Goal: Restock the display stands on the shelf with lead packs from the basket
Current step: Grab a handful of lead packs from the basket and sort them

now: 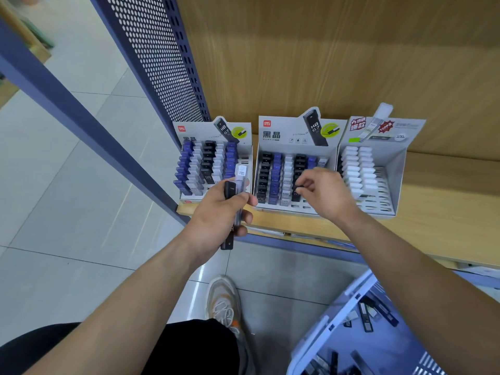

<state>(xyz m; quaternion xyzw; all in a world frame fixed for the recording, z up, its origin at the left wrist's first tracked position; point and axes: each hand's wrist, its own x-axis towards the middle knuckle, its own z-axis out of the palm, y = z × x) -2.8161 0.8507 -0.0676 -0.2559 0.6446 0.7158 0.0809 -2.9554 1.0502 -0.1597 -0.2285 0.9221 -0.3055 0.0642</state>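
Three cardboard display stands sit side by side on the wooden shelf: a left stand, a middle stand and a right stand with white packs. My left hand grips a small bunch of lead packs, black and clear, in front of the left stand. My right hand hovers over the middle stand and pinches the top of a black lead pack in its fourth column. The light blue basket sits at the lower right with several loose lead packs inside.
A blue perforated metal panel and a blue upright post stand left of the shelf. Grey floor tiles lie below, with my shoe near the shelf's base. The right stand has open slots at its front.
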